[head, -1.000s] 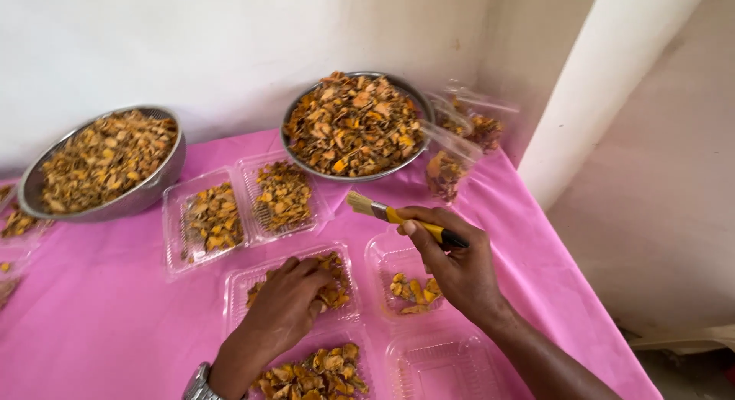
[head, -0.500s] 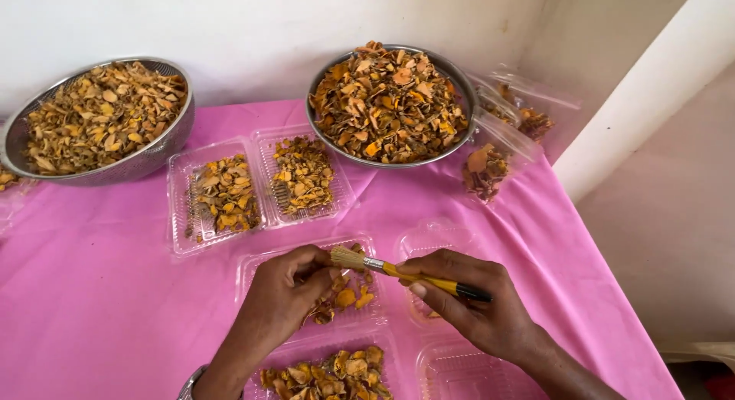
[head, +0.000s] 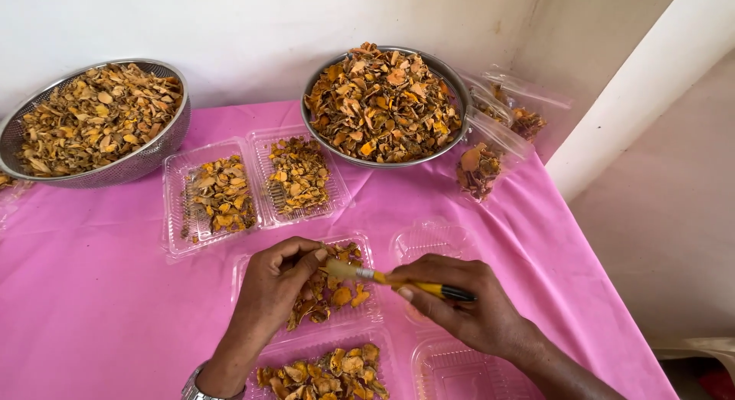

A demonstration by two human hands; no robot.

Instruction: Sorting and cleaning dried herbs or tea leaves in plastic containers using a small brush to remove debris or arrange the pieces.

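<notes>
Yellow-handled small paintbrush [head: 398, 280] is pinched in the right hand [head: 467, 312]; left hand [head: 276, 285], fingers curled, holds a dried orange chip [head: 331, 264]. Better brush gently, over the clear plastic tray [head: 369, 251].

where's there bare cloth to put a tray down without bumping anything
Widest bare stretch: the pink cloth at lower left, bordered by the left steel bowl, the open double tray and the left hand. A narrower strip runs along the right edge past the right hand. The centre is crowded.

Both forearms are bare, no sleeves in view; the left hand [head: 272, 289] has a silver metal wristband [head: 195, 386]; the right hand [head: 467, 312] wears nothing.
</notes>
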